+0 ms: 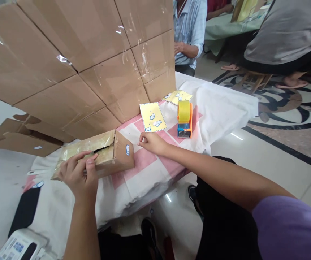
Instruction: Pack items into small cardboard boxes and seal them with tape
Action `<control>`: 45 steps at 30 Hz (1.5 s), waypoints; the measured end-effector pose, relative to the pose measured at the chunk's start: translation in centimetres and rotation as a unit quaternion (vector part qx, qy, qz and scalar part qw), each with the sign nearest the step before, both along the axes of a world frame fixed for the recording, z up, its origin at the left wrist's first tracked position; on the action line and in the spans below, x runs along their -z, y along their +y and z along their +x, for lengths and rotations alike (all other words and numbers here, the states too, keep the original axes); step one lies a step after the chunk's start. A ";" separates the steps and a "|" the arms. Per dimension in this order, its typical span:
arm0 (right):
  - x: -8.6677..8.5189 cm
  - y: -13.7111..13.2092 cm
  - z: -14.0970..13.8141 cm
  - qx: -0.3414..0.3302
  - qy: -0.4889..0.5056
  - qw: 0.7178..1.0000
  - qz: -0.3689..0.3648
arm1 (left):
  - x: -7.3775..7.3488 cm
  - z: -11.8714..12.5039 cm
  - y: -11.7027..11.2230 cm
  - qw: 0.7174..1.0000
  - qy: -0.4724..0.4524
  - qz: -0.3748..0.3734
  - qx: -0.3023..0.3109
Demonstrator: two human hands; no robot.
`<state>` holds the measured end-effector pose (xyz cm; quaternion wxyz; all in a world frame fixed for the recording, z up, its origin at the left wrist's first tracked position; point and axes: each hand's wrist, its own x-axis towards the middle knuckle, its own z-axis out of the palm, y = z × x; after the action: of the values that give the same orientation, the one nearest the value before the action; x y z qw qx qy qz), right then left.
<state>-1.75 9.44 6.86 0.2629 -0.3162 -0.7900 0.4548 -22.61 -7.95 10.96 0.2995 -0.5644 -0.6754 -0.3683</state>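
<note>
A long cardboard box (124, 159) lies on the cloth-covered table, with clear tape along its top and a dark gap between the flaps. On its right end is a small blue-and-white sticker (127, 150). My left hand (81, 171) is closed at the top of the box, thumb and fingers pinching by the flap edge near the gap. My right hand (154, 143) hovers right of the box with fingers curled in a pinch; anything between them is too small to make out. Just beyond it lies a yellow sheet (148, 113) with blue-and-white pictures.
A tape dispenser (184, 119) with yellow tape stands at the right. Behind it lies another yellow sheet (179, 96). Stacked cardboard boxes (95, 83) wall off the back. An open box (33, 141) sits left, above a white device (20, 245). Other people sit beyond.
</note>
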 end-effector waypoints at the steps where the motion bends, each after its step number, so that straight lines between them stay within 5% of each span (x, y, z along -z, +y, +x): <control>1: -0.3 0.0 0.9 0.006 0.007 1.000 0.004 | 0.1 0.0 0.1 1.000 0.002 0.010 -0.001; 9: -1.1 -1.2 5.9 -0.075 0.039 0.994 0.073 | 0.5 2.3 0.9 0.998 -0.002 0.020 -0.058; 19: -0.2 -2.1 0.7 -0.209 0.057 0.970 0.111 | 0.5 4.3 0.8 0.998 0.021 0.018 -0.053; 24: -0.4 -2.2 -1.6 -0.186 0.077 0.972 0.119 | 0.3 4.7 -0.1 0.997 0.042 0.007 -0.059; 30: -0.7 -2.2 -1.6 -0.168 0.065 0.972 0.152 | 0.7 4.7 -1.2 0.999 0.047 0.011 0.007; 36: -1.8 -3.7 0.3 -0.112 0.072 0.946 0.295 | 0.8 4.3 -2.6 0.999 0.047 0.013 0.016; 40: -3.2 -4.4 3.0 -0.089 0.104 0.891 0.432 | -0.3 4.0 -3.0 0.999 -0.031 0.035 -0.021; 45: -4.4 -4.9 6.6 -0.058 0.109 0.877 0.465 | -0.8 3.3 -2.4 0.972 -0.229 0.050 -0.019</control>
<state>4.88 4.56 11.28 0.4368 -0.0596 -0.8939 0.0810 -19.30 -10.33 11.78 0.1713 -0.4363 -0.7174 -0.5155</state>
